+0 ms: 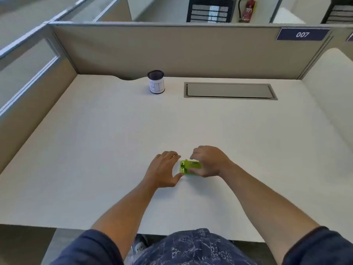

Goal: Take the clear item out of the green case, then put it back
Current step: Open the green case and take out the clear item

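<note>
Right hand's (208,161) grip pinches one green case (191,167) beside left hand (164,171)

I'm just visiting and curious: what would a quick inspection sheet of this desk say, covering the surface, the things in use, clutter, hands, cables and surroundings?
Surface: pale off-white desk top, with a grey recessed hatch near the back.
Job's things: small bright green plastic case lying on the desk between the hands; the clear item cannot be made out.
Clutter: dark cylindrical cup with a white paper label, standing upright at the back.
Hands: left hand open, thumb by the case's left end; right hand curled over the case's right end.
Cables: nothing seen.
Surroundings: beige cubicle partitions, a blue "007" sign, a red fire extinguisher beyond.
</note>
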A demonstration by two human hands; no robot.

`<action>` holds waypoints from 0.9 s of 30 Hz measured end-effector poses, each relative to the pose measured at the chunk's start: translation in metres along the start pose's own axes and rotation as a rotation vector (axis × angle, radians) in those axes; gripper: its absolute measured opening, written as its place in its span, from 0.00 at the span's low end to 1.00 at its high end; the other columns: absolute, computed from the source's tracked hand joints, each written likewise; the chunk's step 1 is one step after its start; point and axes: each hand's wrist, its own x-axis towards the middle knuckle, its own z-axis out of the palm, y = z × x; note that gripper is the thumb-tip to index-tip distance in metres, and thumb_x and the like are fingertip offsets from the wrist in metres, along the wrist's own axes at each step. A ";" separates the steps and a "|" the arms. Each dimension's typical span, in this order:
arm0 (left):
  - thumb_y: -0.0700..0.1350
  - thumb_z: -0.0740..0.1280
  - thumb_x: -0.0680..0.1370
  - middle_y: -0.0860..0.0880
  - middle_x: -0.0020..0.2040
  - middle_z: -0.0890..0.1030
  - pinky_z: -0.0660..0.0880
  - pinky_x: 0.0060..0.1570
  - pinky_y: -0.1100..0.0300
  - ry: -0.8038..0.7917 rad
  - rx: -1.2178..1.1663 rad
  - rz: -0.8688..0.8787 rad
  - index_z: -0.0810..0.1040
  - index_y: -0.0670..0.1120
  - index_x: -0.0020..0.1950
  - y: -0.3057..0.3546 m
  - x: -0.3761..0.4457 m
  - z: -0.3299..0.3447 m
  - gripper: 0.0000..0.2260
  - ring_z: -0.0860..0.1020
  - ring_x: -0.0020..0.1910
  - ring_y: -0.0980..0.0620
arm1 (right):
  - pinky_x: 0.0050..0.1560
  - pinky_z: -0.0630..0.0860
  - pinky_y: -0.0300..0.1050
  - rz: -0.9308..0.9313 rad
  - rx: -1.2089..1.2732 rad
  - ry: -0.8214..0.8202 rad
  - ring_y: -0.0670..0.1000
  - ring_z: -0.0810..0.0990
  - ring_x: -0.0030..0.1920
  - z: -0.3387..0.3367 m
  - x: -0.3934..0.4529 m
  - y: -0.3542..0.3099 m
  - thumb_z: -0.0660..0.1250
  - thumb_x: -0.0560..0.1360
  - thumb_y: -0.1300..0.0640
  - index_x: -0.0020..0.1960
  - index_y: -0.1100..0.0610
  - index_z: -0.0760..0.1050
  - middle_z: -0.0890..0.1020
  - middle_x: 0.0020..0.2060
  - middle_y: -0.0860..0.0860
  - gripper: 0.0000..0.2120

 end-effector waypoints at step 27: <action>0.53 0.70 0.76 0.48 0.65 0.75 0.74 0.61 0.52 -0.066 -0.024 -0.003 0.73 0.45 0.68 0.011 0.010 0.008 0.23 0.72 0.63 0.46 | 0.47 0.74 0.45 0.388 0.321 -0.219 0.51 0.78 0.55 0.024 0.012 -0.005 0.75 0.69 0.52 0.58 0.51 0.75 0.78 0.57 0.47 0.19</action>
